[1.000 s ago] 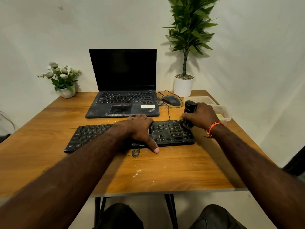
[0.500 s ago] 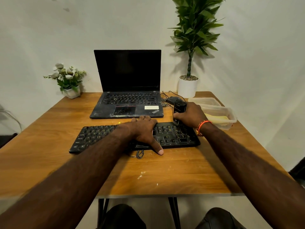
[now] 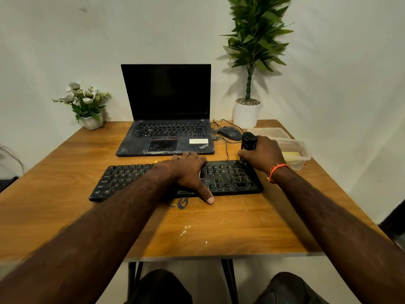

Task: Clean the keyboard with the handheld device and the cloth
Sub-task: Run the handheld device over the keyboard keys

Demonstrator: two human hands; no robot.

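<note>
A dusty black keyboard (image 3: 228,176) lies across the wooden table (image 3: 65,172) in front of me. My left hand (image 3: 188,170) rests flat on its middle, fingers spread, thumb reaching over the front edge onto the table. My right hand (image 3: 263,154) grips a black handheld device (image 3: 248,140) upright, its lower end touching the keyboard's far right corner by the number pad. A yellow cloth (image 3: 291,155) lies inside a clear plastic container (image 3: 303,148) just right of that hand.
An open black laptop (image 3: 166,128) stands behind the keyboard, a mouse (image 3: 230,132) and cables to its right. A potted plant (image 3: 247,113) occupies the back right corner, a small flower pot (image 3: 91,120) the back left. A second clear container (image 3: 269,131) sits behind the first.
My right hand moved the device left along the keyboard's back edge, then back right to the far right corner. My left hand stayed on the keyboard.
</note>
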